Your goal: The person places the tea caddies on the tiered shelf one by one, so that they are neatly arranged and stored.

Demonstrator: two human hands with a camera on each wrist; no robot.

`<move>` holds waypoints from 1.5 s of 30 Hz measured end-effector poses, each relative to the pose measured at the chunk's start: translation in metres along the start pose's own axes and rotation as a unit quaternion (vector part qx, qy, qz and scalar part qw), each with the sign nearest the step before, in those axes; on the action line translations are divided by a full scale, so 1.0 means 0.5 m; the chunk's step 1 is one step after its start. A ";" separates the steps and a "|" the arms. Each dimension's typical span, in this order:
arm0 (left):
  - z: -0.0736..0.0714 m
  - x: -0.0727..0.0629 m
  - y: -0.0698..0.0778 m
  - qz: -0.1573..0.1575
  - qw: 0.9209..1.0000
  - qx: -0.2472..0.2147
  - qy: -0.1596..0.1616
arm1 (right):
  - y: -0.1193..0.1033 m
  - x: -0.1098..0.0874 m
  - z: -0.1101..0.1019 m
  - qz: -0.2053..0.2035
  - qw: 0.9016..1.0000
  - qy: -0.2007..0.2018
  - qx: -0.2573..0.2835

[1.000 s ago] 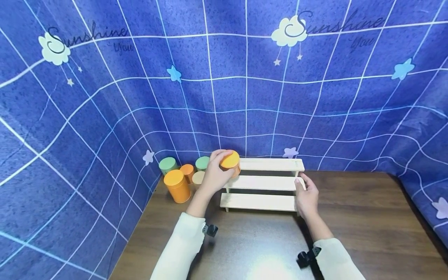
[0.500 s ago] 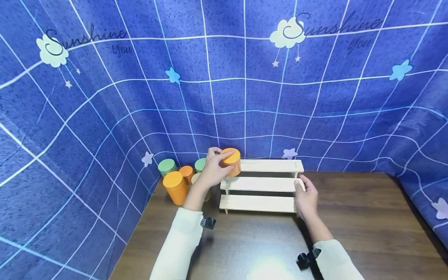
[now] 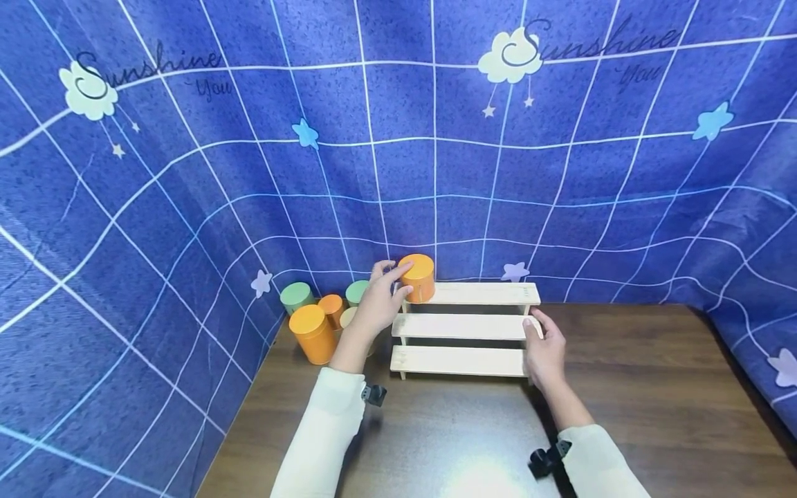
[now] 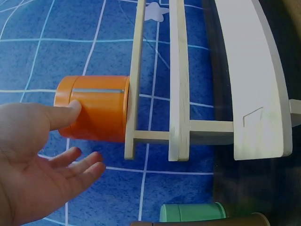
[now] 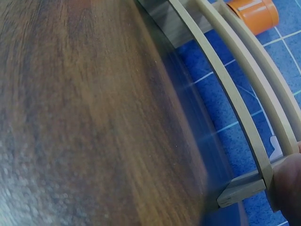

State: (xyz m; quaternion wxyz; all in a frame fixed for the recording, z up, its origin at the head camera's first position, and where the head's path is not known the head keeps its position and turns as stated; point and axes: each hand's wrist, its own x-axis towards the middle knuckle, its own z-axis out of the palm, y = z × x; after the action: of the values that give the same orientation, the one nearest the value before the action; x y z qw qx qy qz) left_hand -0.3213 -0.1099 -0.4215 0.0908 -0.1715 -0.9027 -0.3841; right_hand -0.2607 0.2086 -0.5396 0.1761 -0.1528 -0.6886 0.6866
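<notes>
An orange lidded canister (image 3: 418, 279) stands upright on the left end of the top tier of a pale wooden three-step display rack (image 3: 461, 361). At its left side is my left hand (image 3: 377, 304), fingers fairly straight and spread. In the left wrist view one digit of the left hand (image 4: 42, 155) touches the orange canister (image 4: 96, 108), while other fingers stand apart from it. My right hand (image 3: 546, 351) grips the rack's right end at the middle tier, thumb on top. Only a blurred bit of the right hand (image 5: 289, 188) shows in its wrist view.
Left of the rack stand more lidded canisters: a tall orange one (image 3: 313, 334), a small orange one (image 3: 332, 308), green ones (image 3: 296, 296) and a cream one partly hidden by the left wrist. A blue patterned curtain (image 3: 436, 173) hangs behind the brown wooden table (image 3: 635, 387).
The orange canister has moved slightly right and back and now stands on the top tier. My left hand's hold on it has loosened. The right hand stays on the rack.
</notes>
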 end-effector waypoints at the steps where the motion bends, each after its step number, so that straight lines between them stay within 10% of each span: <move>1: 0.002 0.000 0.000 -0.003 1.000 0.002 0.003 | 0.001 0.001 0.000 0.000 1.000 -0.001 -0.002; 45: 0.013 -0.002 -0.023 0.032 0.998 0.040 -0.023 | -0.005 0.001 0.005 -0.016 0.999 0.002 0.028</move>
State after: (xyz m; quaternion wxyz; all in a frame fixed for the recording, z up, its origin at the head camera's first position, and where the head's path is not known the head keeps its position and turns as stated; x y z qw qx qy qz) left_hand -0.3252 -0.1129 -0.4339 0.0890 -0.2051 -0.9131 -0.3409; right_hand -0.2623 0.2066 -0.5369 0.1923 -0.1378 -0.6710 0.7027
